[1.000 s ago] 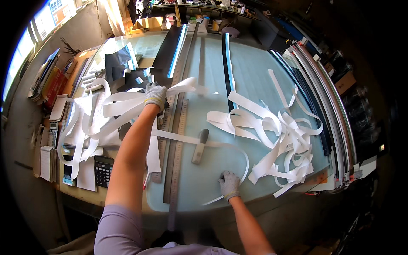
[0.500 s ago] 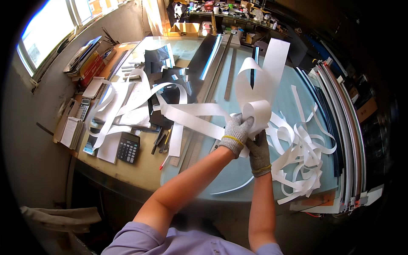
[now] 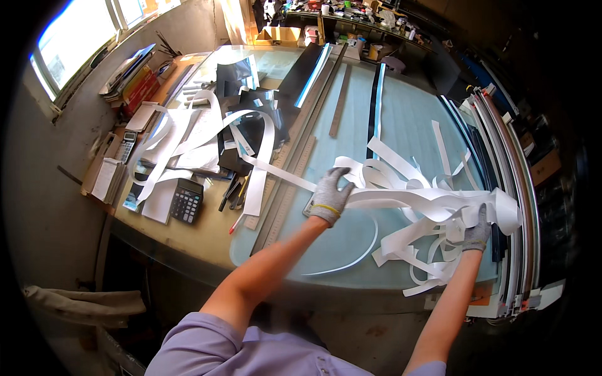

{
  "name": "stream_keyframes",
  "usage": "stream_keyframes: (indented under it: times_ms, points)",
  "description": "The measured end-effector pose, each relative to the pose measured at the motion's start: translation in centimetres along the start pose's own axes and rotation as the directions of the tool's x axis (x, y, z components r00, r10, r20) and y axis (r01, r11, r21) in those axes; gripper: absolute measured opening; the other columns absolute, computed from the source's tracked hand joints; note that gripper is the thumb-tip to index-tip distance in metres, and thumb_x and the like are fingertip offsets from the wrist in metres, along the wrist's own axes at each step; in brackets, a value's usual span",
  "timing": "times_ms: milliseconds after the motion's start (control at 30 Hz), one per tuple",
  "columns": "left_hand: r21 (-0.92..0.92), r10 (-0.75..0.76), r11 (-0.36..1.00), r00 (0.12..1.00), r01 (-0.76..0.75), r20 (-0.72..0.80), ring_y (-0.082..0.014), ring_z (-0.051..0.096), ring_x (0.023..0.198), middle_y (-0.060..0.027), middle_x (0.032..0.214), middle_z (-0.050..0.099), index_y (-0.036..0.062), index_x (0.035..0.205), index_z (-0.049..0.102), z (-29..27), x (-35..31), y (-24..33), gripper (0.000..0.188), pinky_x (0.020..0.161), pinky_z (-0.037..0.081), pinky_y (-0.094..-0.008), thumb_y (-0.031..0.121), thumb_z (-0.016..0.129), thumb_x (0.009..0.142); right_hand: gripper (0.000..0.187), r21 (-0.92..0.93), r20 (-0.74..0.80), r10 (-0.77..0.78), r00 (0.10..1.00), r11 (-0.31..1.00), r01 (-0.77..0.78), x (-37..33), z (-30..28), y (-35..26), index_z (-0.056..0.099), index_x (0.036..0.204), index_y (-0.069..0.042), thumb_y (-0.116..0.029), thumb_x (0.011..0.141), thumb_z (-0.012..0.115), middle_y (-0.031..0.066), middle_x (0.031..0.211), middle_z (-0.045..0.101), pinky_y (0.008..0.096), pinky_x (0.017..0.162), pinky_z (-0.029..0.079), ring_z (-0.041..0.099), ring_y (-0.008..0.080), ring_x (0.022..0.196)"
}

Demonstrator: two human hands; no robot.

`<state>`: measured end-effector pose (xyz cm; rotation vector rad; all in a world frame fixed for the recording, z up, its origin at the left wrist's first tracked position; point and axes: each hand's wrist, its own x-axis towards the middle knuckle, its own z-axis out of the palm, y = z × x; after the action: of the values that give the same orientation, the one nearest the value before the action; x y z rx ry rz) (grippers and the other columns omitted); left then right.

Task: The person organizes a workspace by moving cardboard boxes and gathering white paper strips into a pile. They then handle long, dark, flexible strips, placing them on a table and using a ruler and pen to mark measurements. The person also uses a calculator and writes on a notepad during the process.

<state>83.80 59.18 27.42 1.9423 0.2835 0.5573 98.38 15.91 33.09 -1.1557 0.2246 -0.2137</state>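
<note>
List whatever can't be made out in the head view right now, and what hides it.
In the head view:
- Grip of the right hand: white strips crowd its fingers, so its hold is uncertain.
- Paths of single strips in the pile: hidden where they overlap.
- Grey object: mostly covered by the left hand.
- Far-bench clutter: too small.
- Right sleeve: cut off by the lower edge.

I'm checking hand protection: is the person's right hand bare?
No, the right hand, among long flat white strips, wears a grey knitted glove.
</note>
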Motion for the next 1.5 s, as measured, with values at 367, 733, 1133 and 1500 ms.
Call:
stream_keyframes:
  times_ms: [367, 733, 1133, 1500]
  points:
    - [0.477, -0.624, 0.485, 0.672, 0.733, -0.398, -0.0351, 0.06, 0.119, -0.0188, 0.137, 0.051, 0.0082, 0.151, 0.026, -12.1, 7.1, -13.5, 0.104, 0.095, 0.051, -0.0457, 0.045, 0.082, 0.073, 0.062, -0.884, -0.467, -0.372, 0.802, 0.197, -0.424, 1.9, -10.2, 4.6, 0.05, 0.137, -0.005, -0.035, 0.087, 0.072, 0.0153, 0.13, 0.056, 0.0465, 0.096, 0.049, 0.056, 0.0353, 0.118]
    - [0.136, -0.382, 0.838, 0.746, 0.529, -0.546, -0.0225, 0.069, 0.084, -0.0135, 0.09, 0.07, 0.0027, 0.103, 0.068, -14.4, 6.6, -15.4, 0.026, 0.074, 0.054, -0.037, 0.021, 0.072, 0.085, 0.05, -0.679, 0.381, 0.046, 0.923, 0.692, 0.246, -22.3, 18.8, 17.5, 0.057, 0.129, -0.004, -0.002, 0.081, 0.069, 0.0113, 0.123, 0.061, 0.0285, 0.071, 0.05, 0.059, 0.0126, 0.079]
    - [-0.542, -0.229, 0.788, 0.957, 0.291, 0.181, -0.0135, 0.062, 0.094, -0.0109, 0.114, 0.062, -0.0043, 0.125, 0.058, -12.2, -6.8, -3.5, 0.035, 0.081, 0.054, -0.0288, 0.003, 0.06, 0.091, 0.025, -0.396, 0.741, 0.393, 0.544, 0.91, -0.119, -25.9, 26.7, 17.8, 0.065, 0.111, 0.003, 0.0, 0.087, 0.068, 0.0062, 0.099, 0.068, 0.0271, 0.083, 0.054, 0.064, 0.0128, 0.092]
    - [0.02, -0.33, 0.942, 0.938, 0.334, -0.106, -0.0143, 0.064, 0.088, -0.0075, 0.112, 0.067, 0.0029, 0.123, 0.064, -22.9, -12.2, -11.2, 0.037, 0.081, 0.052, -0.0279, 0.011, 0.067, 0.087, 0.032, -0.318, -0.317, -0.326, 0.891, 0.921, 0.224, 5.5, 4.6, 2.3, 0.061, 0.117, 0.001, -0.019, 0.092, 0.069, 0.0124, 0.109, 0.066, 0.0354, 0.073, 0.058, 0.066, 0.0219, 0.094]
